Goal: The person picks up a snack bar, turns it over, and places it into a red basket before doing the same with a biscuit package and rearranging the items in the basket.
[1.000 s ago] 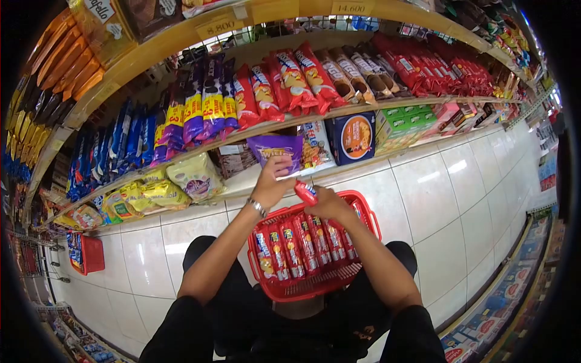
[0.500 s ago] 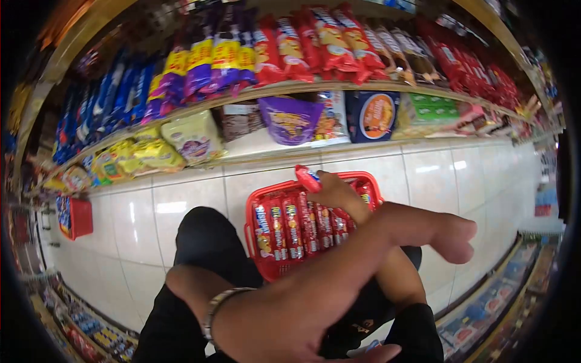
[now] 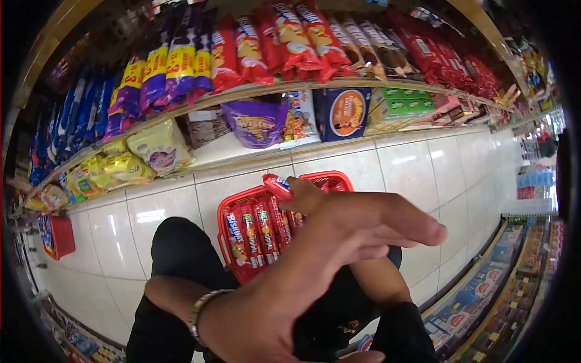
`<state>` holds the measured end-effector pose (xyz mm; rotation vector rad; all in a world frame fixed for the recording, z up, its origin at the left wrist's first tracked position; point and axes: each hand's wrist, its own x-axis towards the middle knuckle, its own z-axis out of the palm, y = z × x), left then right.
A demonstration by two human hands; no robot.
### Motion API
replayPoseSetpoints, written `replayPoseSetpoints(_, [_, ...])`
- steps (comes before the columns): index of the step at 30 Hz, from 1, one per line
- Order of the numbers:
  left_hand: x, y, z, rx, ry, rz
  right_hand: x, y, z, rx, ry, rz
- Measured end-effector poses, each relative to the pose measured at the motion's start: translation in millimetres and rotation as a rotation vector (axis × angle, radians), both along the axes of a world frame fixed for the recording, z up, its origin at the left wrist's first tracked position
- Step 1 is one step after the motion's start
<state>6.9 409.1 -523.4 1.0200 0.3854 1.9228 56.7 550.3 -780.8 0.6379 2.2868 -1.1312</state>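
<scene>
My right hand [image 3: 308, 196] grips a red biscuit pack [image 3: 278, 186] by one end, over the far side of a red plastic basket [image 3: 225, 242]. Inside the basket, red biscuit packs [image 3: 264, 227] stand in a row, some lettered Ritz and one Biskuat. Closest to the camera is my left hand [image 3: 308, 278], with a bracelet on its wrist. Its fingers stretch to the right and its thumb is apart, holding nothing. It crosses in front of my right forearm and hides the basket's near right part.
Ahead, a shelf [image 3: 242, 94] carries blue, purple and red biscuit packs, with bags and boxes on the level below. On the tiled floor [image 3: 121, 242] to the left sits another red basket [image 3: 60, 236]. Low shelves [image 3: 478, 290] with goods line the right. My bent knees flank the basket.
The scene has shifted left in view. My left hand has turned, so more of its fingers show. My right hand still holds the biscuit pack over the basket.
</scene>
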Motion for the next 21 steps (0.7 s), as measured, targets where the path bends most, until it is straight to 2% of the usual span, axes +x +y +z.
replayPoseSetpoints(2, [6, -11, -5, -0.196, -0.315, -0.188, 1, 1, 16, 0.024, 0.016, 0.036])
replayPoseSetpoints(3, [4, -15, -8, -0.233, -0.308, -0.144, -4, -6, 18, 0.072, 0.027, 0.048])
replayPoseSetpoints(5, [4, -9, -12, -0.102, -0.305, -0.196, -5, -6, 18, 0.087, 0.055, 0.029])
replayPoseSetpoints(7, [1, -6, 7, -0.171, -0.145, -0.111, -3, -2, 10, 0.106, 0.146, -0.066])
replayPoseSetpoints(9, [-11, 1, -15, -0.109, -0.119, -0.137, -7, -3, 14, 0.121, 0.314, -0.199])
replayPoseSetpoints(11, [-37, 15, -42, -0.295, 0.065, -0.101, -8, -6, 26, 0.129, 0.519, -0.34])
replayPoseSetpoints(12, [-44, 33, -74, -0.296, 0.227, 0.159, -10, -5, 31, 0.131, 0.598, -0.399])
replayPoseSetpoints(13, [-58, 43, -104, -0.357, 0.517, 0.375, -12, -4, 35, 0.132, 0.643, -0.435])
replayPoseSetpoints(15, [-76, 52, -164, -0.484, 0.763, 0.66, -14, -2, 40, 0.12, 0.68, -0.474])
replayPoseSetpoints(16, [-79, 51, -180, -0.489, 0.767, 0.647, -12, 3, 43, 0.135, 0.7, -0.516])
replayPoseSetpoints(18, [-82, 48, -206, -0.8, 0.805, 0.853, -7, 9, 42, 0.151, 0.695, -0.585])
replayPoseSetpoints(19, [-83, 50, -217, -0.801, 0.805, 0.841, -6, 9, 39, 0.152, 0.689, -0.594])
replayPoseSetpoints(21, [-89, 52, -231, -0.909, 0.167, 0.428, -6, 8, 32, 0.176, 0.718, -0.517])
